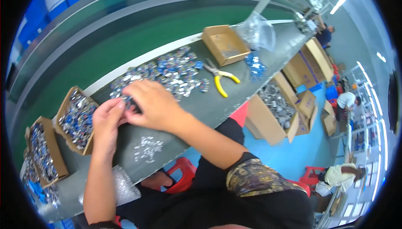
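My left hand (107, 120) and my right hand (151, 104) meet over the dark bench, their fingers closed together around a small metallic part (128, 101). Fingers cover most of that part, so its kind cannot be made out. Just beyond them spreads a loose pile of small metal-and-blue parts (178, 72). A cardboard box (88, 145) full of similar parts stands beside my left hand. Nearer to me, below my right wrist, lies a small heap of clear or silvery bits (147, 148). Pliers with yellow handles (219, 84) rest to the right of the pile.
Another filled cardboard box (60, 168) is at the far left. An open carton (222, 44), a clear plastic bag (259, 34) and blue bits (255, 65) lie toward the far right. Behind the bench runs a green conveyor belt (138, 36). Cartons (266, 124) and people occupy the right side.
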The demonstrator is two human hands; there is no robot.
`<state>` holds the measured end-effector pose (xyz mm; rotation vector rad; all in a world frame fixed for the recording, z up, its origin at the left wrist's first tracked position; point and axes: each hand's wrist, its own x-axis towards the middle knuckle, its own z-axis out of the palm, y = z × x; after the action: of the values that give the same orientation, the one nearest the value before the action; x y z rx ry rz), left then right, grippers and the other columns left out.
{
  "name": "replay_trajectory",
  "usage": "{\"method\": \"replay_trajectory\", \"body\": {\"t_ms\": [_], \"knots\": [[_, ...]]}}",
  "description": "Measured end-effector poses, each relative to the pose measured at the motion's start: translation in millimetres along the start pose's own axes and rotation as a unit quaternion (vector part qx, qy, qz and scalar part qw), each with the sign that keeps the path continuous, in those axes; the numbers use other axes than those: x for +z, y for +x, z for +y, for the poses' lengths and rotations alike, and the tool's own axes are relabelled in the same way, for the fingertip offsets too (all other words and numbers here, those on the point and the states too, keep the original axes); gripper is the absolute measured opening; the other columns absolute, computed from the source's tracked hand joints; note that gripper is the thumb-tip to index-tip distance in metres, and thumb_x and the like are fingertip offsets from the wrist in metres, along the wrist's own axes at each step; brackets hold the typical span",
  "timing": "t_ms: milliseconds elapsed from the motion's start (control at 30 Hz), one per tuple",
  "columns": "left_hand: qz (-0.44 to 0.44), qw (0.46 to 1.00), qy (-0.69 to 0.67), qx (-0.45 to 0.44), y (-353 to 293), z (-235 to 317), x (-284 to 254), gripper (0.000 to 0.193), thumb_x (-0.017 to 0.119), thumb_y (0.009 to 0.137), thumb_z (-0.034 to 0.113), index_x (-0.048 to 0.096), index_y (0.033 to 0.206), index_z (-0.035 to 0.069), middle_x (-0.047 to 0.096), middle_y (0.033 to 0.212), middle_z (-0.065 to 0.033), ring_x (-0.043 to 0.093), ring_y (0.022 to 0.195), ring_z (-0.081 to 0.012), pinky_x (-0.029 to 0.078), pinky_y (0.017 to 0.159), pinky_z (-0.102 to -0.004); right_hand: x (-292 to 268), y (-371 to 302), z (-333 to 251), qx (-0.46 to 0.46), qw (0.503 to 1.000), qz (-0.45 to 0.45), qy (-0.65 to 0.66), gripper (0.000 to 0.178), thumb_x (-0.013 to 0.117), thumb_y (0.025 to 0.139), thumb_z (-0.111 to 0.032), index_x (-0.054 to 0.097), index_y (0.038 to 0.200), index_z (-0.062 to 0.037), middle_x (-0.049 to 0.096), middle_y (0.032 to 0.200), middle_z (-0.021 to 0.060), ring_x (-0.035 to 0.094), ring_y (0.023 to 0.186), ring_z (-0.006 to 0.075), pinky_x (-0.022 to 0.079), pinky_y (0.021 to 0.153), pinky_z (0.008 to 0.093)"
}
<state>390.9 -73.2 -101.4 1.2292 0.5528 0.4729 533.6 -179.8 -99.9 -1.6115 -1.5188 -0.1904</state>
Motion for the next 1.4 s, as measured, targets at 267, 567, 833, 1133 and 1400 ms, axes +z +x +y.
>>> {"method": "replay_trajectory", "body": {"t_ms": [267, 567, 833, 1133, 1400], "knots": [[0.009, 0.999, 0.038, 0.015, 8.4, -13.2, 0.4, 0.016, 0.062, 0.095, 0.014, 0.063, 0.103, 0.0, 0.068, 0.085, -0.0046, 0.066, 0.073, -0.0102, 0.054, 0.069, -0.0245, -1.5, -8.1, 1.1, 0.015, 0.998, -0.018, -0.066, 0.031, 0.07, 0.065, -0.025, 0.06, 0.088, -0.0052, 0.058, 0.084, 0.011, 0.058, 0.082, 0.03, 0.046, 0.075, 0.0404], [0.022, 0.999, 0.045, 0.016, 7.0, -11.5, 5.3, 0.021, 0.062, 0.096, 0.017, 0.065, 0.104, -0.001, 0.069, 0.086, -0.0055, 0.067, 0.076, -0.0115, 0.055, 0.071, -0.0246, 3.4, -12.0, 0.9, 0.041, 0.997, 0.011, -0.063, 0.029, 0.07, 0.066, -0.025, 0.059, 0.084, -0.0056, 0.059, 0.083, 0.0108, 0.059, 0.082, 0.0298, 0.046, 0.073, 0.041], [0.013, 0.992, 0.116, 0.052, 7.4, -20.2, -8.4, 0.022, 0.064, 0.094, 0.019, 0.068, 0.099, -0.002, 0.068, 0.095, -0.0047, 0.063, 0.085, -0.0109, 0.049, 0.077, -0.0238, 10.7, -8.8, 1.6, 0.043, 0.998, -0.039, -0.01, 0.026, 0.07, 0.067, -0.03, 0.065, 0.074, -0.0055, 0.065, 0.076, 0.0138, 0.064, 0.077, 0.0333, 0.05, 0.072, 0.0448], [0.011, 1.0, 0.012, 0.023, 6.6, -13.7, -3.8, 0.017, 0.065, 0.092, 0.009, 0.066, 0.1, -0.006, 0.07, 0.085, -0.0106, 0.067, 0.077, -0.0131, 0.055, 0.07, -0.0235, 20.7, -10.6, 4.4, 0.002, 0.999, -0.016, -0.048, 0.027, 0.077, 0.064, -0.02, 0.067, 0.082, -0.0012, 0.064, 0.075, 0.013, 0.062, 0.073, 0.031, 0.051, 0.067, 0.0405], [0.009, 0.999, 0.034, 0.017, 4.0, -11.4, -3.4, 0.016, 0.064, 0.093, 0.008, 0.066, 0.1, -0.006, 0.07, 0.087, -0.0111, 0.069, 0.078, -0.0157, 0.057, 0.071, -0.0271, 19.1, -12.7, 0.7, 0.001, 0.997, -0.017, -0.072, 0.025, 0.074, 0.064, -0.017, 0.069, 0.083, -0.0022, 0.065, 0.074, 0.0123, 0.064, 0.07, 0.0297, 0.052, 0.066, 0.0385]]}}
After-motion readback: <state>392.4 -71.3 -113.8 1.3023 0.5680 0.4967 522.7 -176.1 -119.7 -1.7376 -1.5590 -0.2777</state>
